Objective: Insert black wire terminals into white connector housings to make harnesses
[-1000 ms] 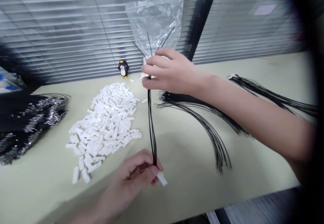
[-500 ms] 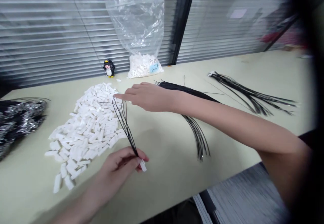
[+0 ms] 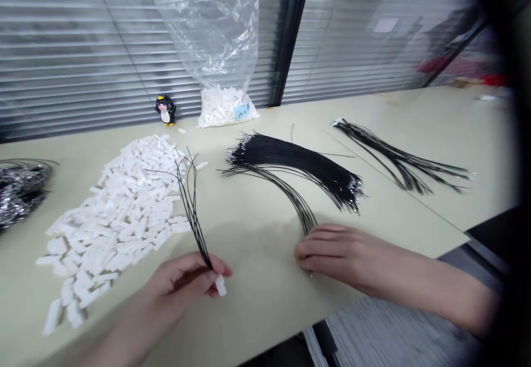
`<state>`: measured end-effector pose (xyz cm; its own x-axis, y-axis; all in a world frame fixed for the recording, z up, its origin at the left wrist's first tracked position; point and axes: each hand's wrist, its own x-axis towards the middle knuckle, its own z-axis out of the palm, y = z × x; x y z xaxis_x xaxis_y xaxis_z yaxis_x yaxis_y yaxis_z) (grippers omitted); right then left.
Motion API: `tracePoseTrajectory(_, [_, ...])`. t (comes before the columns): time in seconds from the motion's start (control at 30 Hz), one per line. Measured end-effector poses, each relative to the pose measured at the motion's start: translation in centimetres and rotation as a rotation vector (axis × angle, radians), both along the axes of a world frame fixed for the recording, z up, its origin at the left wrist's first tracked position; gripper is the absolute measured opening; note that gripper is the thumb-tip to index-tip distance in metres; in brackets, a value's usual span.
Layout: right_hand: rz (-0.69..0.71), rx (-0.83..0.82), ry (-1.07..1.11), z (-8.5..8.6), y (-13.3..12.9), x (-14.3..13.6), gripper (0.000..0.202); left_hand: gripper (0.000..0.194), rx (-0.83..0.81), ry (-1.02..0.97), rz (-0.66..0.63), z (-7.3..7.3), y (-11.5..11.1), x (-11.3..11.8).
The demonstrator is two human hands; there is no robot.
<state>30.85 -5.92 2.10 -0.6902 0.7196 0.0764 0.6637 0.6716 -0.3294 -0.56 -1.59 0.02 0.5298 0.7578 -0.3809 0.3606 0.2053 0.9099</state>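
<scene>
Head view, left hand holding white connector

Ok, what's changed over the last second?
The right hand has let go of the upright black wires and moved down toward the person; its fingers now curl over the near end of the thin wire bundle. Whether they grip it is hidden. The left hand still pinches the white connector; the white pile and penguin figurine stayed put.
</scene>
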Motion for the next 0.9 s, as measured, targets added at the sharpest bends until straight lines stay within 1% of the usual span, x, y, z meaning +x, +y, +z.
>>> tracePoseTrajectory(0.1, [0.048,0.013,-0.033,-0.6,0.5,0.1,0.026,0.025,-0.016,0.002,0.028,0.0,0.0,0.2])
tracePoseTrajectory(0.17, [0.053,0.04,-0.032,-0.8,0.9,0.1,0.024,0.023,-0.022,0.002,0.042,0.1,0.0,0.4])
tracePoseTrajectory(0.27, [0.009,0.057,-0.016,-0.5,1.7,-0.2,0.023,0.022,-0.027,-0.024,0.051,0.1,0.1,0.6])
tracePoseTrajectory(0.33, [-0.042,0.031,0.034,0.0,2.5,-0.7,0.021,0.022,-0.043,-0.057,0.045,0.0,0.1,0.8])
tracePoseTrajectory(0.43, [-0.098,-0.096,0.123,0.9,4.3,-2.1,0.015,0.021,-0.064,-0.096,0.042,-0.2,0.2,1.4])
tracePoseTrajectory(0.53, [-0.136,-0.233,0.112,1.4,5.8,-3.9,0.013,0.023,-0.043,-0.093,0.054,-0.2,0.6,2.1])
tracePoseTrajectory(0.63, [-0.122,-0.3,0.143,1.5,6.7,-5.6,0.015,0.022,0.011,-0.07,0.067,-0.3,1.3,2.7])
tracePoseTrajectory(0.7, [-0.117,-0.362,0.227,1.5,6.9,-6.4,0.015,0.022,0.033,-0.074,0.076,-0.4,1.6,2.9])
tracePoseTrajectory(0.8, [-0.152,-0.542,0.345,1.0,7.1,-7.1,0.015,0.024,0.07,-0.062,0.077,-0.6,1.9,3.0])
tracePoseTrajectory(0.87, [-0.184,-0.644,0.37,0.5,7.1,-7.3,0.017,0.025,0.089,-0.047,0.077,-0.8,1.9,3.0])
tracePoseTrajectory(0.9, [-0.196,-0.67,0.377,0.2,7.1,-7.3,0.019,0.025,0.089,-0.047,0.077,-0.8,1.9,2.9])
